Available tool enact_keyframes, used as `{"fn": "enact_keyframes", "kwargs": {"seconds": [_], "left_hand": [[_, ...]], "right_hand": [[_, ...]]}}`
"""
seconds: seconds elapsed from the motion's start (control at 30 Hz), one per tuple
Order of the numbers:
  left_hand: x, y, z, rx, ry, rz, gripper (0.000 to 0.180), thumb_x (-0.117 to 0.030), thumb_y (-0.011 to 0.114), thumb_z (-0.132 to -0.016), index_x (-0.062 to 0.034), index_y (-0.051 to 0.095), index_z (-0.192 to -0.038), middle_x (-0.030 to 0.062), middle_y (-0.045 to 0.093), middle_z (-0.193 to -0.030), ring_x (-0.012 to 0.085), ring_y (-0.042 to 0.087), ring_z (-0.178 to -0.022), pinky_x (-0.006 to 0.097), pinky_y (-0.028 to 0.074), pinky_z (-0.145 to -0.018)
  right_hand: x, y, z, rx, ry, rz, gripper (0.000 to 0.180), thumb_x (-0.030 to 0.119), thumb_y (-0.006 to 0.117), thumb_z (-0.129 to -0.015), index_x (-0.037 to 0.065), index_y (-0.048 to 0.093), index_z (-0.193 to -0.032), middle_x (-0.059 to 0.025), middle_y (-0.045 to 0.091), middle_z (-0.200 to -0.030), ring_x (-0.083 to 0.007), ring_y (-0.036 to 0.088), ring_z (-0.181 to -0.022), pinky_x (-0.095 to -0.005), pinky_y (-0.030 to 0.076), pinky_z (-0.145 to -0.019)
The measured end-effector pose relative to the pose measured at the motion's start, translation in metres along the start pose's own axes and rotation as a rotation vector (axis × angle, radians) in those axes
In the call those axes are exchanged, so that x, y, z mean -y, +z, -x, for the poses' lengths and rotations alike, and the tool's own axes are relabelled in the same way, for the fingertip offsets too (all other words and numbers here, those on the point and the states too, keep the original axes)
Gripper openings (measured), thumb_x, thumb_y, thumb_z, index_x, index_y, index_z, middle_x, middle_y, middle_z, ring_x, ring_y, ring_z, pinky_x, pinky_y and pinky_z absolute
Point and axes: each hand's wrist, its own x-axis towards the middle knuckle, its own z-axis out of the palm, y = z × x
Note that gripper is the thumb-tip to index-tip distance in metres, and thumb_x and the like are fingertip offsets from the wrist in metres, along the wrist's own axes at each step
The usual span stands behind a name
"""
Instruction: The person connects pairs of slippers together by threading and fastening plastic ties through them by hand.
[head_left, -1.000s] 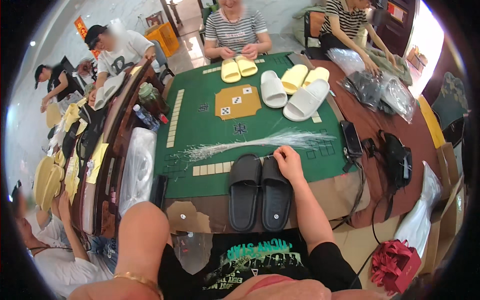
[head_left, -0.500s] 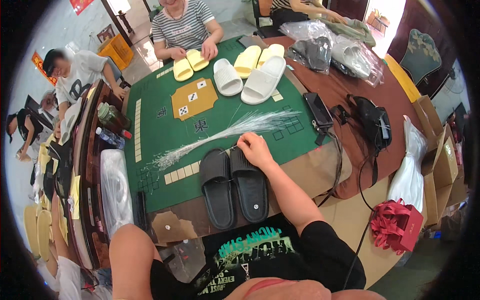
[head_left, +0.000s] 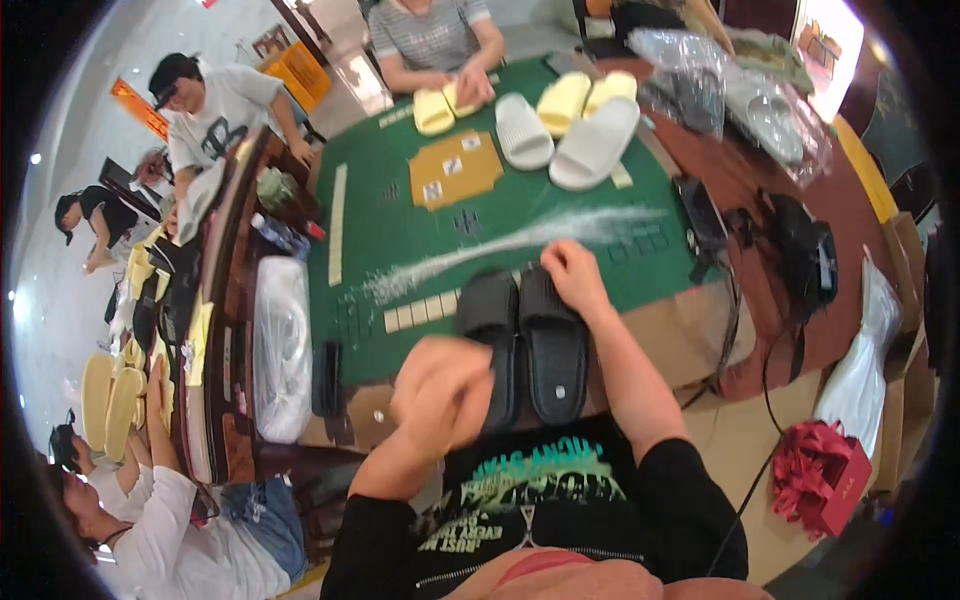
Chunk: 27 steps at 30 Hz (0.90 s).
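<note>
Right hand [head_left: 572, 277]: centre of the frame, slightly above the middle; palm down, fingers curled loosely downward, grip not closed on anything that can be made out. Right forearm: bare, runs from the lower centre up and left to the wrist; black short sleeve at the upper arm. Left hand [head_left: 440, 385]: lower centre-left, raised, motion-blurred; finger pose cannot be told. Left forearm: bare, rising from a black sleeve at the bottom edge.

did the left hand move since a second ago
Yes. The left hand has come up from beside the lap and now hangs, blurred, over the near end of the left black slipper at the green table edge.
</note>
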Motion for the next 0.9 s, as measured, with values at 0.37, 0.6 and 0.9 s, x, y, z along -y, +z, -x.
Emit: {"fn": "enact_keyframes", "kwargs": {"seconds": [0.37,0.6,0.9], "left_hand": [[0.077,0.092,0.095,0.508,-0.679,-0.429,0.044,-0.042,0.066,-0.077,0.0001,0.056,-0.085,0.0140,0.059,-0.073,0.0322,0.058,-0.066,0.041,0.046,-0.057],[0.087,0.109,0.098,0.379,-0.779,-0.412,0.042,-0.039,0.060,-0.079,-0.0005,0.057,-0.063,0.0195,0.060,-0.067,0.0357,0.059,-0.060,0.044,0.048,-0.054],[0.088,0.016,0.070,0.304,-0.636,-0.548,0.032,-0.034,0.062,-0.073,-0.0020,0.061,-0.066,0.0168,0.059,-0.065,0.0339,0.059,-0.061,0.043,0.049,-0.057]], "right_hand": [[-0.007,0.004,-0.010,-0.052,0.161,-0.171,0.010,0.010,0.059,-0.082,0.000,0.057,-0.083,-0.0087,0.058,-0.071,-0.0158,0.055,-0.062,-0.0282,0.045,-0.060],[0.004,-0.008,-0.005,-0.192,0.065,-0.366,0.009,0.011,0.054,-0.090,0.005,0.055,-0.083,0.0015,0.053,-0.071,-0.0057,0.046,-0.058,-0.0202,0.039,-0.053],[0.003,-0.010,-0.008,-0.350,0.128,-0.628,0.009,0.011,0.050,-0.092,0.003,0.053,-0.089,-0.0043,0.057,-0.079,-0.0048,0.041,-0.053,-0.0177,0.034,-0.047]]}}
